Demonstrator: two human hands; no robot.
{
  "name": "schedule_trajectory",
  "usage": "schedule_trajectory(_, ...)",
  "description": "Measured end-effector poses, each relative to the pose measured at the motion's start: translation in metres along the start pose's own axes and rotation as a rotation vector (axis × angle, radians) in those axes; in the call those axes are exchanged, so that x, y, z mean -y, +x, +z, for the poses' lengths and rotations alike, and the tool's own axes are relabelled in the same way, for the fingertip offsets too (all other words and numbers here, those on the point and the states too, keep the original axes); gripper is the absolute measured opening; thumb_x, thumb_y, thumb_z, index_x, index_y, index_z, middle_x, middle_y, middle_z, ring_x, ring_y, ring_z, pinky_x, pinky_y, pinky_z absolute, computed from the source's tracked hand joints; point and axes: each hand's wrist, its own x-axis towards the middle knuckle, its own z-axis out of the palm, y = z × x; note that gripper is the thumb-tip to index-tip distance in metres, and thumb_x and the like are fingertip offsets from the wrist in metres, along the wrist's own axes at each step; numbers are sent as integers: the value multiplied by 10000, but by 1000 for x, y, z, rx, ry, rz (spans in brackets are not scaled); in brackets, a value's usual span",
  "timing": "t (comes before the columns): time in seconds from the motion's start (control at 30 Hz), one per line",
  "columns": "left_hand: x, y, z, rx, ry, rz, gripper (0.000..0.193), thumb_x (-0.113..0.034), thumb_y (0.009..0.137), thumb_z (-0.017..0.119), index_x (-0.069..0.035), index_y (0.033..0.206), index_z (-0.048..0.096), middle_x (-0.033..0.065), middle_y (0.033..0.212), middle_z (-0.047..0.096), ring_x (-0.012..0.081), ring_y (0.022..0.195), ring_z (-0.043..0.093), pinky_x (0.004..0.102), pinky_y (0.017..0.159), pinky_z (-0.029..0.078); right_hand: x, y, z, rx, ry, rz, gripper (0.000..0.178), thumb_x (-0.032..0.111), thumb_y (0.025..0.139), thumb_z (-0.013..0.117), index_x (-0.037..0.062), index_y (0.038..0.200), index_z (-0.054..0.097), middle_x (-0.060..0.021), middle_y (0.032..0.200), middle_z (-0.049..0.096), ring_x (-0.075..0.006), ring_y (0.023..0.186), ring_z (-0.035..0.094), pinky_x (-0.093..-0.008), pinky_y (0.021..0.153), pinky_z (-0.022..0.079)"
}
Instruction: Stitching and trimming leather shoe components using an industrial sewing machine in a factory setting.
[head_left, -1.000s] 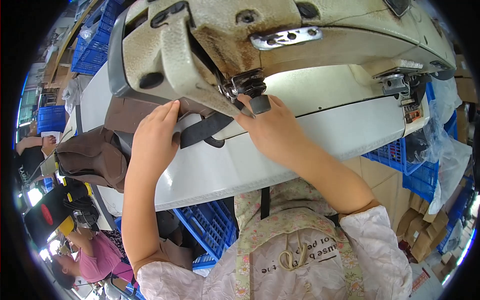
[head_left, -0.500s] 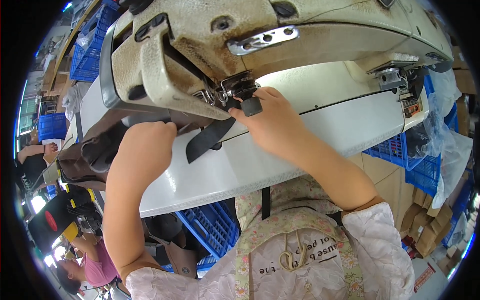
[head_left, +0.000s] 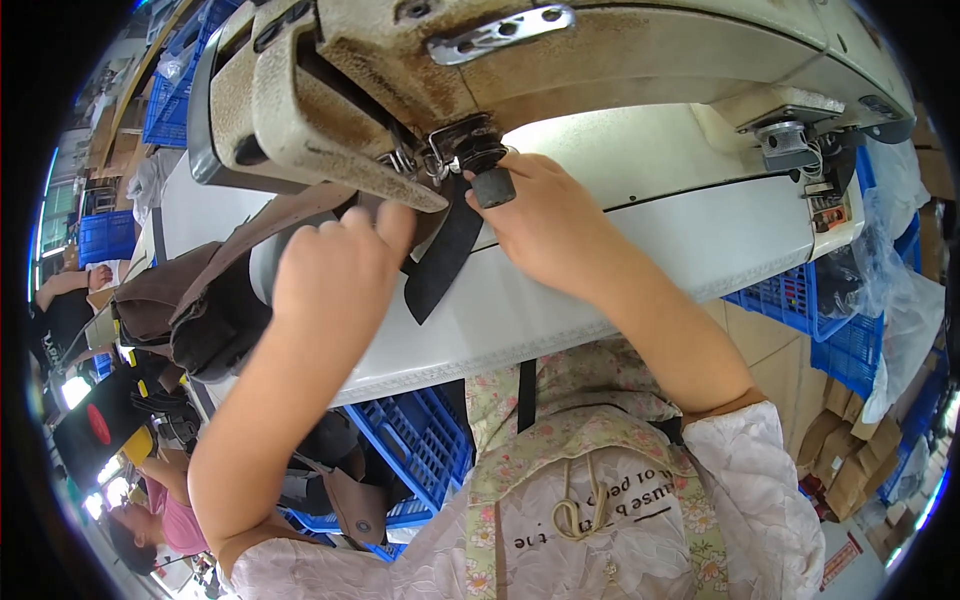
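A beige sewing machine point(head_left: 390, 110) with worn, rust-stained paint stands before me. My left hand point(head_left: 340, 265) is closed on brown fabric point(head_left: 220, 280) left of the needle area, its fingertips hidden behind the hand. That fabric trails leftward over the machine bed in dark folds. A black strip point(head_left: 445, 260) hangs from the needle area onto the white table, between my hands. My right hand point(head_left: 545, 215) is closed at the strip's upper end, next to a dark cylindrical knob point(head_left: 492, 187) that partly covers its fingers. The needle itself is hidden.
The white table point(head_left: 590, 300) has a ruled front edge. Blue crates point(head_left: 425, 440) sit below it, with another at the right beside clear plastic bags point(head_left: 880, 290). Cardboard point(head_left: 850, 450) is piled at lower right. Another person in pink point(head_left: 180, 515) is at lower left.
My left hand has moved rightward and up, nearer the needle area. The black strip has swung to a steeper angle. My right hand stays almost in place. The machine sits slightly higher in view.
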Motion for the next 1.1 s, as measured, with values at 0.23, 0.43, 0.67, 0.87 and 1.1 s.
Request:
schedule_trajectory(0.23, -3, -7, 22, -15, 40, 170, 671, -47, 791, 630, -50, 1442, 468, 176, 1432, 529, 253, 1153, 633, 321, 875, 540, 10, -5, 1, 42, -103, -24, 354, 17, 792, 625, 35, 1141, 679, -116, 1145, 695, -306, 1039, 634, -420, 958, 490)
schedule_trajectory(0.43, 9, 3, 6, 110, -157, 194, 640, -13, 806, 597, -50, 1433, 476, 191, 1437, 515, 304, 1058, 669, 371, 880, 549, 4, -10, 2, 17, -105, -71, 250, 77, 797, 617, 5, 1030, 675, -125, 1124, 655, -278, 1167, 592, -399, 991, 475)
schedule_trajectory(0.67, 15, 2, 11, 75, -269, 186, 629, 37, 799, 566, -88, 1413, 510, 198, 1424, 513, 342, 963, 673, 417, 819, 548, 7, -7, 3, 3, -123, -68, 263, 81, 809, 617, 27, 1057, 683, -95, 1107, 650, -256, 1163, 577, -386, 941, 488)
schedule_trajectory(0.87, 17, 4, 18, 54, -293, 224, 631, 82, 761, 572, -33, 1380, 527, 192, 1395, 534, 347, 983, 662, 410, 850, 538, 9, -8, 1, 84, -109, -16, 381, 32, 792, 621, 55, 1168, 679, -141, 1259, 624, -329, 1081, 613, -427, 906, 498)
schedule_trajectory(1.1, 19, 5, 24, -27, -306, 259, 589, 67, 762, 585, -13, 1345, 557, 158, 1298, 595, 311, 1100, 613, 397, 896, 519, 7, -10, 5, 38, -148, -73, 407, 44, 800, 610, 69, 1202, 666, -165, 1273, 618, -310, 1047, 620, -417, 937, 470)
